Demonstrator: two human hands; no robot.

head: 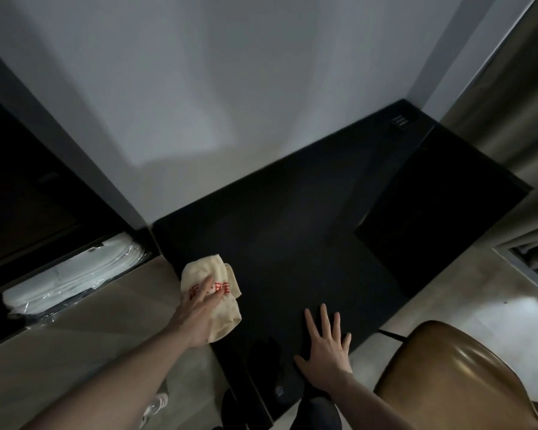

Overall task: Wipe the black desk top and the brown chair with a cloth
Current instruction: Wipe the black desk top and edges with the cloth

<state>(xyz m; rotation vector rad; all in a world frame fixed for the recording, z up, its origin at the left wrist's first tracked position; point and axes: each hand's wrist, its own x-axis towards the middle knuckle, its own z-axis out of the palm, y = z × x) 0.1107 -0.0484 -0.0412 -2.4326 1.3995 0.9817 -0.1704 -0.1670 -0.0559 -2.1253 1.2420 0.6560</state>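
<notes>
Left hand (199, 315) presses the cloth (213, 293) with straight fingers onto the desk (292, 243); right hand (326, 349) lies flat, fingers spread.

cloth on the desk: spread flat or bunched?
Bunched. The cloth lies in a crumpled wad with folds at the desk's left edge, under the left hand, whose straight fingers press on it.

Premises appear to be a hotel-type room. Evidence: built-in black desk top (292, 243) against a plain wall ahead of the hands, plastic-wrapped white linen (72, 280) shelved to their left, curtain (516, 125) to their right.
</notes>
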